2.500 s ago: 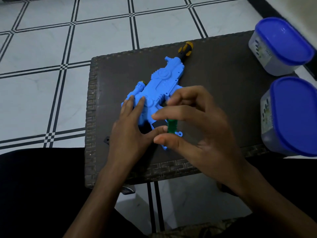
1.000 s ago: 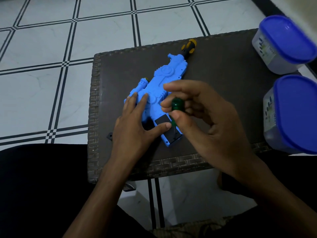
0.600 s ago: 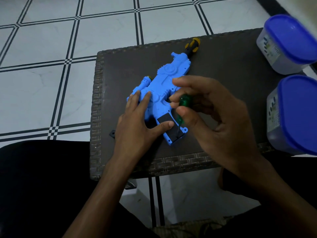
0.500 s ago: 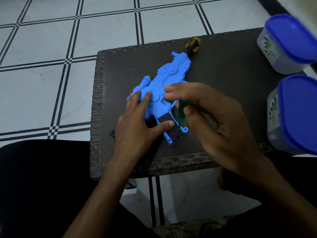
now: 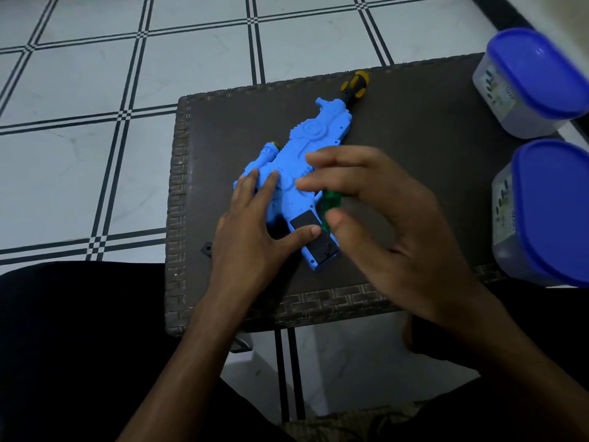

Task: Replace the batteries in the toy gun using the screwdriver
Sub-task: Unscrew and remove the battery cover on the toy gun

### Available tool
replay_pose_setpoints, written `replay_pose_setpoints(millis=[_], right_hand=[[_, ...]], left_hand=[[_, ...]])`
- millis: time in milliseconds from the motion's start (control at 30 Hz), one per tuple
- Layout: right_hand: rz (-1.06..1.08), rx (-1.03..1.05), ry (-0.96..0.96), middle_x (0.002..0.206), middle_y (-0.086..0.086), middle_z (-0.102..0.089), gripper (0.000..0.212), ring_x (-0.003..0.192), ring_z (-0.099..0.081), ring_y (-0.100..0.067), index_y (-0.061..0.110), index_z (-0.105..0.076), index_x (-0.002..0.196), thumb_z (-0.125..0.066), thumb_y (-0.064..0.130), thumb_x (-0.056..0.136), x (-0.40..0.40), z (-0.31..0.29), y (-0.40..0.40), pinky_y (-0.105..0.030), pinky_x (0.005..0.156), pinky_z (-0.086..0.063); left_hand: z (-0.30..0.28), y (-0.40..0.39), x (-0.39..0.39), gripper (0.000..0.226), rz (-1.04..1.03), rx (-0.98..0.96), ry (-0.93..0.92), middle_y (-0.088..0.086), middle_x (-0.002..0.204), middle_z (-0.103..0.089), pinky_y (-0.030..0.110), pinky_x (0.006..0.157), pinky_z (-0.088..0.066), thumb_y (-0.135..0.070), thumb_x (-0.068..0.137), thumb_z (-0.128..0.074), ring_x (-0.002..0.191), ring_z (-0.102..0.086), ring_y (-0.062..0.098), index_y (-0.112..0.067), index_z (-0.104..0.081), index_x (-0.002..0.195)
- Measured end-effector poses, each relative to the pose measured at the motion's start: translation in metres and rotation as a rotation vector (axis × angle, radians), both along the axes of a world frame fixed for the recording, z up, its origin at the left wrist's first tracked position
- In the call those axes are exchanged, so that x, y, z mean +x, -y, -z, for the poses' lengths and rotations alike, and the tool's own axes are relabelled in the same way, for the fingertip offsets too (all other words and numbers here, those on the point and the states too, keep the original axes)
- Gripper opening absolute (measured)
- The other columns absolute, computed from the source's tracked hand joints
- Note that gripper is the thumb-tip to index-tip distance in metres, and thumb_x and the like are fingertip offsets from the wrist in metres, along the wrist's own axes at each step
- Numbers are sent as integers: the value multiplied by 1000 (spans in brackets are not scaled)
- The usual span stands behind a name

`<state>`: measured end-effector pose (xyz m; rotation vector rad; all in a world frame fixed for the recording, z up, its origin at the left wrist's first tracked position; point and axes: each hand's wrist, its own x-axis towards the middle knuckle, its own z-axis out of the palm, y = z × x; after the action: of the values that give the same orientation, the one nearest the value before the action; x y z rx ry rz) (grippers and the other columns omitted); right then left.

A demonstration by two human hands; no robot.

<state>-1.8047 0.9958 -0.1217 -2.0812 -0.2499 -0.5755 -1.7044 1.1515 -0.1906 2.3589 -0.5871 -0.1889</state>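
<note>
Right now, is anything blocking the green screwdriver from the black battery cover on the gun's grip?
Nothing visible. The right hand holds the green screwdriver over the black battery cover; the left hand's thumb rests at the cover's left edge.

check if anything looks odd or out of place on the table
Nothing is spilled or broken. One small oddity: a small dark loose piece lies at the table edge, left of the left hand, apart from the toy gun.
</note>
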Motion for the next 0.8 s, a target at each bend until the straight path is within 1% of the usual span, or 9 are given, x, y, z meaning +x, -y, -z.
replay_pose_setpoints(millis=[67, 133, 267, 367, 434, 534, 600, 700, 800], right_hand=[[53, -41, 30, 108, -12, -59, 20, 101, -61, -20, 7, -72, 105, -75, 9, 85, 2, -1, 0, -28, 90, -49], [58, -15, 64, 98, -9, -64, 19, 91, -64, -19, 6, -73, 103, -76, 5, 85, 3, 0, -2, -30, 83, -52], [-25, 109, -27, 120, -4, -67, 34, 111, -66, -11, 5, -60, 124, -58, -9, 93, -1, 0, -1, -31, 95, -54], [-45, 12, -35, 129, -8, -62, 33, 122, -60, -12, 1, -63, 121, -56, -7, 91, -2, -1, 1, -27, 103, -46], [3, -68, 7, 121, -12, -61, 26, 108, -62, -15, 4, -69, 115, -67, 3, 89, -1, -1, 0, -22, 96, -45], [117, -138, 85, 95, -11, -61, 20, 84, -61, -19, 8, -74, 105, -77, 10, 86, 1, 1, 0, -26, 80, -49], [109, -56, 74, 97, -10, -66, 26, 89, -67, -18, 9, -70, 113, -73, 2, 88, 0, 1, 0, -30, 81, -54], [8, 121, -34, 115, -5, -68, 39, 110, -67, -12, 9, -58, 124, -54, -13, 92, -1, -1, 0, -31, 94, -55], [-52, 41, -62, 127, -7, -61, 39, 119, -59, -12, 5, -63, 117, -49, -14, 87, -2, -3, 1, -26, 100, -47]], left_hand=[[-3, 1, 0, 105, -18, 0, -16, -10, 165, -21, 46, 117, -33, -79, 59, -44, 151, -20, 7, -31, -36, 153], [-3, 0, -1, 105, -28, 9, -21, -9, 165, -21, 45, 117, -33, -80, 59, -44, 151, -21, 8, -33, -35, 153], [5, -1, 2, 100, -2, 17, 5, -11, 161, -25, 49, 110, -41, -81, 64, -50, 146, -31, 9, -37, -34, 152], [5, -1, 2, 99, 4, -14, 12, -11, 161, -28, 49, 110, -41, -79, 65, -51, 147, -31, 10, -34, -35, 152], [4, -1, 0, 100, 2, -37, -4, -12, 163, -25, 48, 114, -37, -76, 64, -49, 150, -26, 8, -32, -36, 152], [0, -1, -3, 107, -27, -3, -17, -11, 165, -20, 43, 118, -31, -80, 59, -44, 150, -22, 8, -32, -33, 154], [0, 0, -4, 108, -21, 21, -8, -12, 166, -16, 37, 116, -29, -83, 58, -44, 149, -22, 8, -37, -30, 155], [3, -1, -2, 109, -17, 27, -8, -13, 166, -15, 36, 115, -29, -84, 60, -49, 149, -22, 8, -37, -27, 156], [4, -1, 0, 103, -5, 12, 7, -11, 163, -23, 44, 115, -37, -81, 63, -51, 147, -30, 10, -35, -34, 153]])
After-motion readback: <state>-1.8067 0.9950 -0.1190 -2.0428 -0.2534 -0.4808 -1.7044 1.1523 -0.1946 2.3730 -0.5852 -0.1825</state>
